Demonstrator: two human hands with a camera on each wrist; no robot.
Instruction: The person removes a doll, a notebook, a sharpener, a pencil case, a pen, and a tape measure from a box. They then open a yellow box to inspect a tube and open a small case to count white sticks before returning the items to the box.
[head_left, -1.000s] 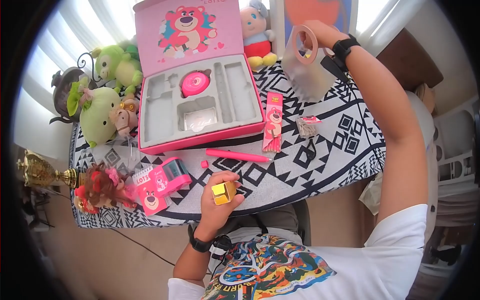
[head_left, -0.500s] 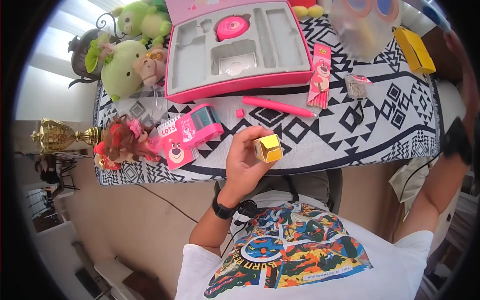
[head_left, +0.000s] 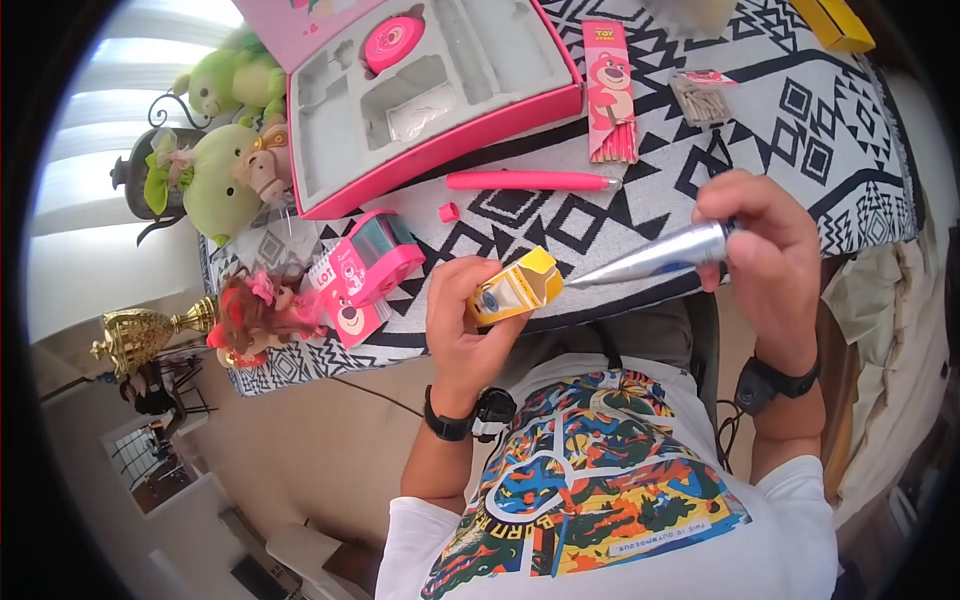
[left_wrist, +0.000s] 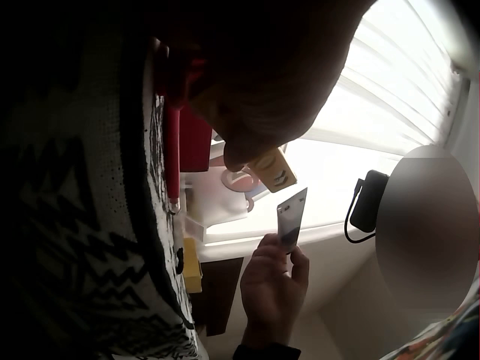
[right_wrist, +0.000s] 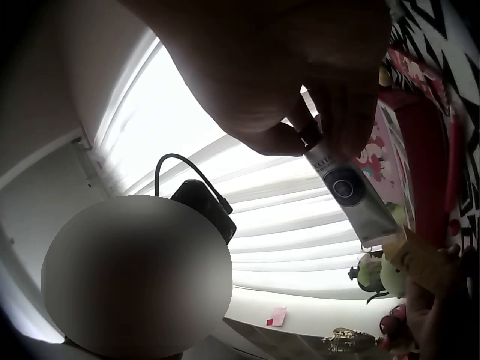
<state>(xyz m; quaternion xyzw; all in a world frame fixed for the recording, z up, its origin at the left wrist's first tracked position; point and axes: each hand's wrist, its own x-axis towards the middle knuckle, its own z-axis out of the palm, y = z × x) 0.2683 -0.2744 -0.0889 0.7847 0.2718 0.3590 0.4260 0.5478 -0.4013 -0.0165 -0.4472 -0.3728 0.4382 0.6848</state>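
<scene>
In the head view my left hand (head_left: 467,330) grips a small yellow and white carton (head_left: 512,290), its flap end facing right. My right hand (head_left: 768,265) pinches a silver tube (head_left: 655,254) by its dark cap; the tube's flat end points at the carton's flap end, close to it. The right wrist view shows the tube (right_wrist: 352,196) with a dark round label, and the carton (right_wrist: 424,261) beside its flat end. In the left wrist view the tube (left_wrist: 290,219) is just below the carton (left_wrist: 274,169).
An opened pink box (head_left: 450,142) with a grey insert stands at the back. In front lie a pink pen (head_left: 530,181), a small pink cap (head_left: 449,212) and a pink sharpener (head_left: 385,255). Plush toys (head_left: 222,183) are at left, a yellow box (head_left: 833,24) at the far right.
My right hand has come from the far right of the table to the middle, now with the silver tube. The carton in my left hand has turned so its flap end faces right.
</scene>
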